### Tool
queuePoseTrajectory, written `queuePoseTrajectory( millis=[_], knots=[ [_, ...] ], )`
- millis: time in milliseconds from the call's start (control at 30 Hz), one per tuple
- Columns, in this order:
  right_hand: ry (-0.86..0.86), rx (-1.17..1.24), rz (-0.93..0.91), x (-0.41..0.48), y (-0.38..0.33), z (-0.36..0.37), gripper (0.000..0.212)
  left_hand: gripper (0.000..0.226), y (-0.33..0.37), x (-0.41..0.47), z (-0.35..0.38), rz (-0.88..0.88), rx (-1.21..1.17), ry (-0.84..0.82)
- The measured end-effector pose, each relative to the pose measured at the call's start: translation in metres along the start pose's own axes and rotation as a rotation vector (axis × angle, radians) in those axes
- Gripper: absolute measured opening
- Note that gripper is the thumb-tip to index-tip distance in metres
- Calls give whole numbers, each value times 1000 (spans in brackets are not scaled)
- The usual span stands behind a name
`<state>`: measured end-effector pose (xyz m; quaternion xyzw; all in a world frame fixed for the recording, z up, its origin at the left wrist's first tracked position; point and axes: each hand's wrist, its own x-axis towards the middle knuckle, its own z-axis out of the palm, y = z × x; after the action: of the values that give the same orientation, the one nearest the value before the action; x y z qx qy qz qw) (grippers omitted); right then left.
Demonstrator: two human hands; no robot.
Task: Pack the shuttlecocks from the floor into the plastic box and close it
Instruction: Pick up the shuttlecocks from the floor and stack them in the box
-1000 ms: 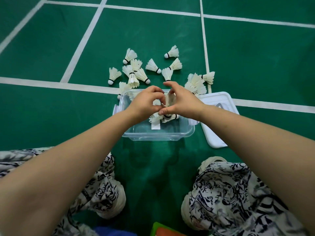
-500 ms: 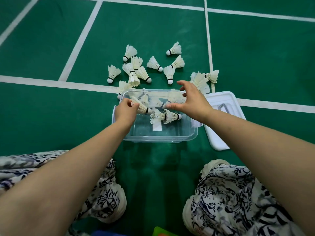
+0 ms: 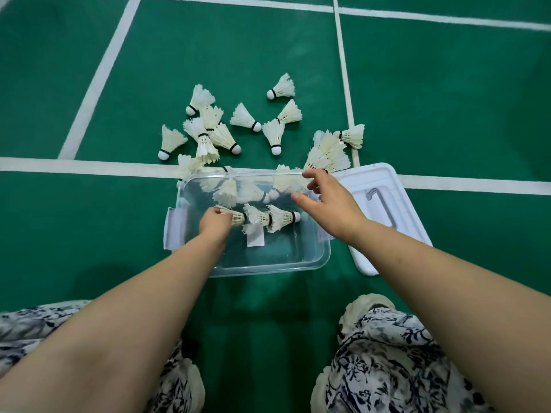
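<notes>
Pinching a crosswise shuttlecock (image 3: pixel 236 217) (cork rightward), left hand (image 3: pixel 212 225) inside box (image 3: pixel 269 267).

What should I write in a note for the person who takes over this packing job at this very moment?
Left hand: inside the plastic box, holds a shuttlecock low in it.
Right hand: open and empty, over the box's far right corner, fingers toward the floor shuttlecocks.
Lid: off, on the floor right of the box.
Done: a few packed shuttlecocks lie in the box.
Left: more than ten lie on the floor beyond the box; pack them, then put the lid on.
</notes>
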<state>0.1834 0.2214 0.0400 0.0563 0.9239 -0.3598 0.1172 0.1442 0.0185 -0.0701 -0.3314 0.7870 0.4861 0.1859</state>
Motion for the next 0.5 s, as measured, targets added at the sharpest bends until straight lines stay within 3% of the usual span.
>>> queuePoseTrajectory(
  millis=[233,400,500],
  knots=[
    [-14,51,74,8,15,-1,44,23,-1,22,32,-89,-176,-97],
    [4,65,90,14,19,1,43,31,1,17,31,-107,-101,-101],
    [19,63,74,16,16,2,43,39,11,6,23,-58,88,2]
  ],
)
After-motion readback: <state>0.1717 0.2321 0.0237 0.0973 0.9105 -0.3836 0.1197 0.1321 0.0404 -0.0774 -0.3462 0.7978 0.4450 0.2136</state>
